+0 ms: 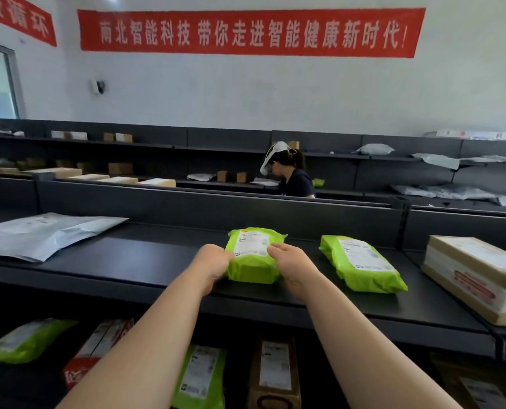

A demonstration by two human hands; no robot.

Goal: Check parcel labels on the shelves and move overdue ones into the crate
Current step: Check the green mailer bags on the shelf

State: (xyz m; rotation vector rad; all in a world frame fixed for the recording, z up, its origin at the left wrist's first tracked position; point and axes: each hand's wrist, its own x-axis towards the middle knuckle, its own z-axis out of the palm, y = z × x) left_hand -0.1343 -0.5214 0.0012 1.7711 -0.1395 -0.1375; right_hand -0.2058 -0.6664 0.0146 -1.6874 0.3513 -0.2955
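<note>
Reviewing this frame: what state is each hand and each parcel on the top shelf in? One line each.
left hand: grips the green parcel's left edge.
right hand: grips its right edge.
green parcel: label up, held at both sides.
second green parcel: lying label up, untouched.
grey mailer: lying flat, untouched.
cardboard box: lying flat, untouched.

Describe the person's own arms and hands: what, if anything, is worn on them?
Both are bare. The left forearm and right forearm show no sleeve up to the picture's lower edge. The left hand and right hand wear no gloves, and no watch, bracelet or ring shows. No markings are visible.
</note>
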